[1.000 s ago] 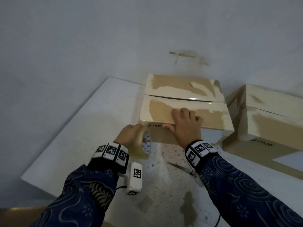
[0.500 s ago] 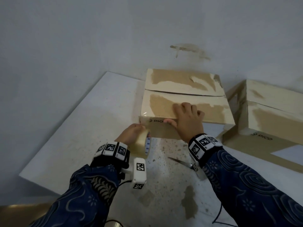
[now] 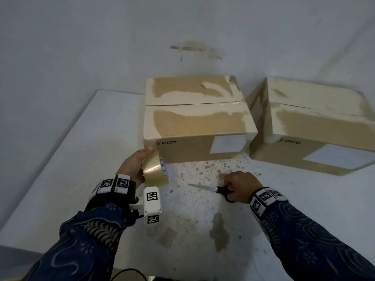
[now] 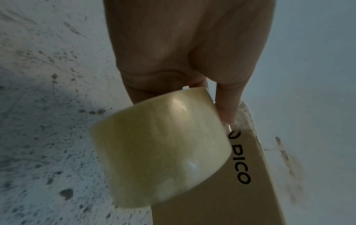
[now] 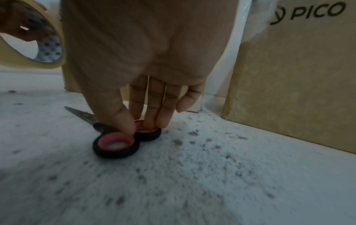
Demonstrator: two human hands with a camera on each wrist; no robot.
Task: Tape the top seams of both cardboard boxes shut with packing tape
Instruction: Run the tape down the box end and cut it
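Note:
Two cardboard boxes stand against the wall with flaps down, the left box (image 3: 194,122) and the right box (image 3: 312,126). The centre seam of each shows as a dark line. My left hand (image 3: 142,161) holds a roll of clear packing tape (image 3: 155,172) upright, just in front of the left box's front left corner; the left wrist view shows the tape roll (image 4: 159,152) close against that box (image 4: 221,197). My right hand (image 3: 233,183) is down on the table, thumb and fingertips (image 5: 133,127) pinching the black and red handles of the scissors (image 5: 115,146), which lie flat.
The white speckled table (image 3: 192,220) carries stains and a brown patch in front of me. Its left edge (image 3: 50,159) runs diagonally by the wall. The scissors' blade (image 3: 198,186) points left toward the tape roll. A narrow gap separates the boxes.
My right hand left the top of the left box and came down onto the scissors. My left hand stayed by the box's front corner with the tape roll.

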